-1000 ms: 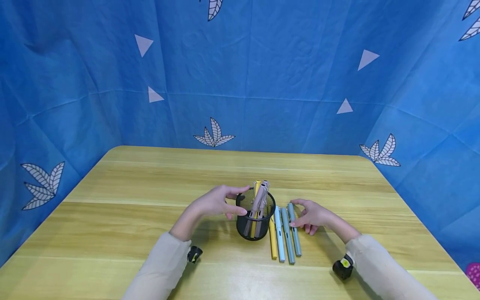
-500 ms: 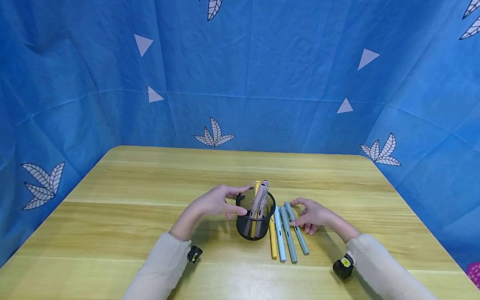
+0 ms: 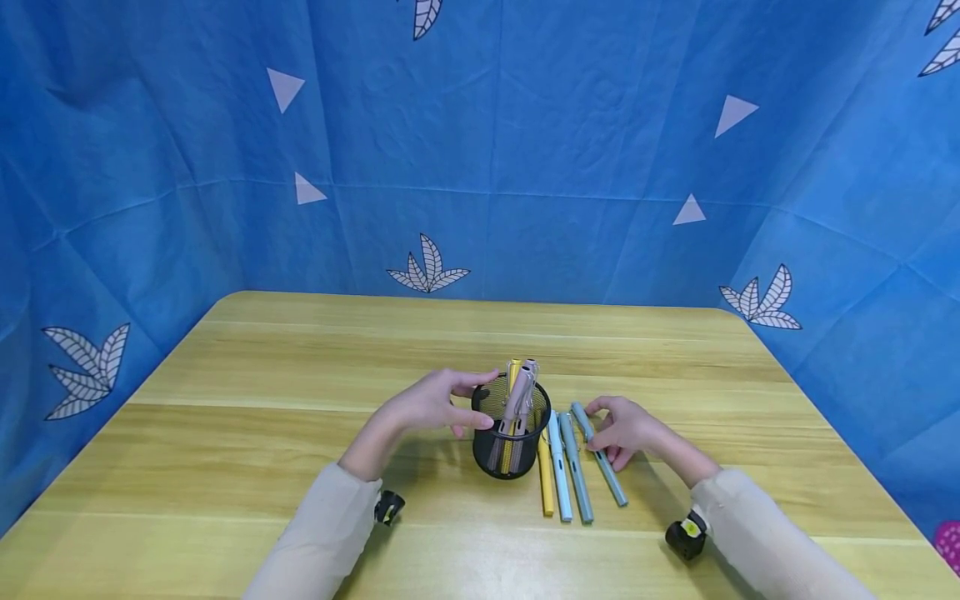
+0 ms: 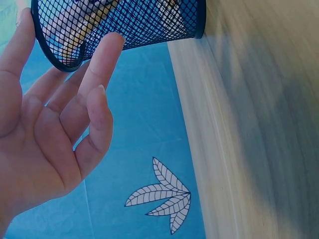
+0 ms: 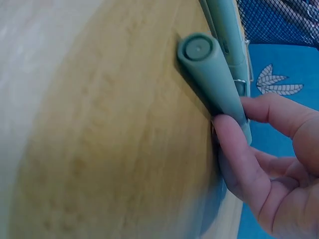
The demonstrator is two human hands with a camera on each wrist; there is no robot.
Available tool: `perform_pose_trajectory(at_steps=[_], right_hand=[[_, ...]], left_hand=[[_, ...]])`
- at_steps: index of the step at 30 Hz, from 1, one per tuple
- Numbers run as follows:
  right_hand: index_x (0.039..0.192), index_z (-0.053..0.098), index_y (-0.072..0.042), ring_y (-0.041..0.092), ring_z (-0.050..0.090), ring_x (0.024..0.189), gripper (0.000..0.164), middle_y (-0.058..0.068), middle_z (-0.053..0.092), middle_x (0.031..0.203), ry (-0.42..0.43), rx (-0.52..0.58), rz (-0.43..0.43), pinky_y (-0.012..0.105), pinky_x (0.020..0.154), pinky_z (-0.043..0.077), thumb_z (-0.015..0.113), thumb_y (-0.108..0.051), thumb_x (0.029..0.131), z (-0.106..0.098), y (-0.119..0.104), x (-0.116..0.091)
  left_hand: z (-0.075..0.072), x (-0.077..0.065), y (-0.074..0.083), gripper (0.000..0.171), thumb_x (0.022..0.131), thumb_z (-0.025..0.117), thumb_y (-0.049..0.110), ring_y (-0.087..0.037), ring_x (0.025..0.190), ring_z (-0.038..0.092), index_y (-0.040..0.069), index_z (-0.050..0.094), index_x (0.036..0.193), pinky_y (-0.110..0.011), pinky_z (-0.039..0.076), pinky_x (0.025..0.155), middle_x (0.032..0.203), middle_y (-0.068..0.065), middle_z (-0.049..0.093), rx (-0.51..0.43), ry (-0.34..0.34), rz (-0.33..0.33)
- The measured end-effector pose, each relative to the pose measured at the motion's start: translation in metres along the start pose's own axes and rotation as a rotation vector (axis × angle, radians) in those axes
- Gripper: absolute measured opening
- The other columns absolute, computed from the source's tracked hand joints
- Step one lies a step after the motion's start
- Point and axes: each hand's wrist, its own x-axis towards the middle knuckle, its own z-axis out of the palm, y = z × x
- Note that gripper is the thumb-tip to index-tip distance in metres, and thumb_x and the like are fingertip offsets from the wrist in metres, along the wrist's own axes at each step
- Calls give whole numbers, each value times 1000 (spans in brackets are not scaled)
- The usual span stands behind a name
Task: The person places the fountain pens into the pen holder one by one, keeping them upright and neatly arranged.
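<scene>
A black mesh pen holder (image 3: 487, 454) stands upright on the table, with a yellow pen (image 3: 514, 372) and greyish-purple pens (image 3: 517, 402) inside. My left hand (image 3: 429, 403) holds its rim from the left, thumb in front and index finger behind. My right hand (image 3: 630, 427) pinches a blue-green pen (image 3: 611, 475) that lies slanted on the table. In the right wrist view the thumb and a finger sit on either side of this pen (image 5: 212, 74), whose round end faces the camera. Beside it lie a second blue-green pen (image 3: 577, 479), a light blue pen (image 3: 559, 475) and a yellow pen (image 3: 546, 485).
The wooden table (image 3: 225, 467) has rounded far corners. A blue cloth (image 3: 480, 150) with leaf and triangle prints hangs behind it and at both sides. Black wrist cameras are worn at the left sleeve (image 3: 322, 533) and right sleeve (image 3: 765, 533).
The pinched pen has turned, its near end swinging right, away from the row. The blue-green pen beside it has shifted slightly, its near end a little rightward. The left hand and holder stay put.
</scene>
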Motion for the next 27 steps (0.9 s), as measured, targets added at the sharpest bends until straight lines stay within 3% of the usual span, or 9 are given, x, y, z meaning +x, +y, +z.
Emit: perform_pose_trajectory(at_steps=[11, 18, 27], right_hand=[[105, 46, 8, 15, 49, 45, 37, 11, 51, 72, 71, -54, 4, 31, 41, 48, 62, 4, 72, 2, 1, 0], [111, 41, 8, 15, 48, 46, 44, 13, 51, 77, 83, -25, 5, 31, 41, 48, 62, 5, 73, -1, 2, -1], [125, 30, 2, 14, 45, 46, 57, 10, 46, 65, 70, 43, -31, 31, 40, 48, 59, 4, 76, -4, 8, 0]], left_hand=[[1, 1, -2, 67, 79, 69, 26, -28, 63, 62, 19, 37, 137, -45, 30, 97, 138, -12, 35, -4, 4, 19], [0, 0, -1, 68, 78, 69, 25, -31, 63, 62, 19, 36, 138, -44, 32, 96, 137, -15, 35, -5, 1, 9], [0, -1, -1, 68, 78, 69, 25, -31, 64, 62, 20, 36, 138, -40, 37, 92, 138, -12, 36, -13, 2, 6]])
